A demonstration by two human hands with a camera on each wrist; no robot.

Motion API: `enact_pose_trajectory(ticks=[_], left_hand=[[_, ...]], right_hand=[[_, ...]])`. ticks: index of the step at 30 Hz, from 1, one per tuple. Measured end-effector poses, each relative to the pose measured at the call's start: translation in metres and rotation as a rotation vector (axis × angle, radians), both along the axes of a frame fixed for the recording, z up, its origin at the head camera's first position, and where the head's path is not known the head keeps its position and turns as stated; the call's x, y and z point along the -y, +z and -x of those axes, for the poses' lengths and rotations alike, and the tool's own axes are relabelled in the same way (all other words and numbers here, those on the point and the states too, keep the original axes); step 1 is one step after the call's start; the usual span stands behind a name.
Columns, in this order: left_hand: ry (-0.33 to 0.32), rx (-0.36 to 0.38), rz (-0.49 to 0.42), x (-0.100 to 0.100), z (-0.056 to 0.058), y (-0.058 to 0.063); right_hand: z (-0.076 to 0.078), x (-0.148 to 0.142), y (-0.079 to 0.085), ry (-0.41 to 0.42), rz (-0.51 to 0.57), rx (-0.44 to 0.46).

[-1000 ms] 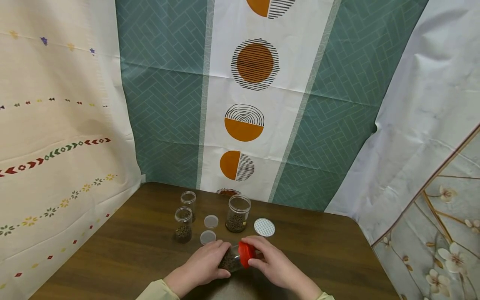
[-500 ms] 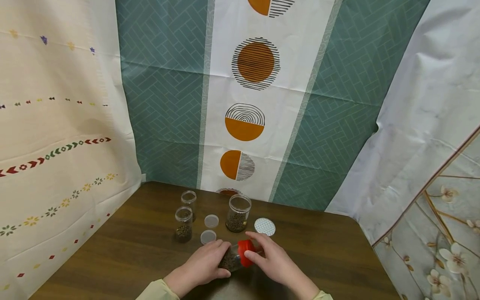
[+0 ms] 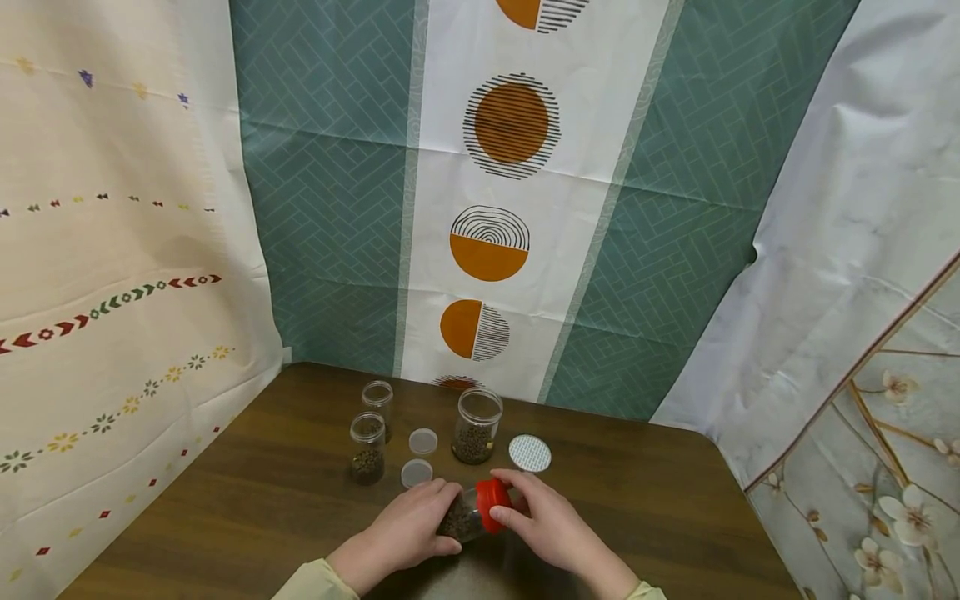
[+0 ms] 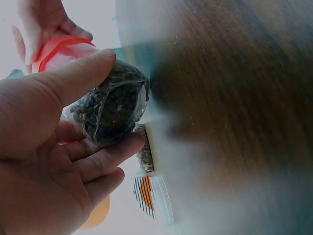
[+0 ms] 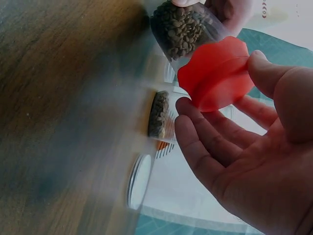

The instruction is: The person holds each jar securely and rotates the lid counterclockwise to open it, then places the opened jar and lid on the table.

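A clear jar (image 3: pixel 460 520) of dark brown, bean-like pieces is tilted over the near middle of the table, its red scalloped lid (image 3: pixel 491 505) pointing right. My left hand (image 3: pixel 411 525) grips the jar's body, thumb on one side and fingers curled under the other in the left wrist view. On the lid's rim lie the thumb and fingertips of my right hand (image 3: pixel 551 523). In the right wrist view the lid (image 5: pixel 215 73) sits on the jar's mouth, the thumb on one edge and the fingers round the opposite edge.
Behind the hands stands a wider lidless jar (image 3: pixel 474 433) with similar pieces, a white patterned disc lid (image 3: pixel 529 453) to its right. Two slim lidless jars, a front one (image 3: pixel 367 454) and a rear one (image 3: pixel 377 400), stand left. Two translucent lids, one farther (image 3: pixel 423 442) and one nearer (image 3: pixel 416 473), lie between.
My right hand's fingers have shifted on the red lid: the thumb moved up from its lower edge onto its side, and the fingertips loosened and came back onto the rim. The left hand stays put.
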State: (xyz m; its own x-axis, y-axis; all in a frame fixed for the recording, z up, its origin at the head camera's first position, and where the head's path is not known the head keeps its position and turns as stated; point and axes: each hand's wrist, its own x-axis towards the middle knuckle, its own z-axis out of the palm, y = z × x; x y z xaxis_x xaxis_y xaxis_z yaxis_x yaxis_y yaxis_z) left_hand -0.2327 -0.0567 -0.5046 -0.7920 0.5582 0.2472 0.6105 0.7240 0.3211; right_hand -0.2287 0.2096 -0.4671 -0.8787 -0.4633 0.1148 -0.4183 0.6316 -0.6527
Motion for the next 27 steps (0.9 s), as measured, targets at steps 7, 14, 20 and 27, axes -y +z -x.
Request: enact_pose_trajectory(ticks=[7, 14, 20, 27], left_hand=[[0.004, 0.003, -0.004, 0.0000, 0.0004, -0.0014], [0.004, 0.008, 0.003, 0.0001, 0.0004, -0.0014], [-0.001, 0.001, 0.002, 0.0002, 0.0006, 0.0003], [-0.008, -0.017, -0.001, 0.0000, -0.0003, 0.0005]], right_hand=[[-0.0002, -0.0012, -0.0014, 0.042, 0.032, -0.007], [0.0013, -0.0022, -0.0017, 0.106, 0.072, 0.008], [0.0028, -0.0031, -0.0021, 0.135, 0.089, 0.013], [0.0018, -0.0041, -0.0025, 0.146, 0.098, 0.004]])
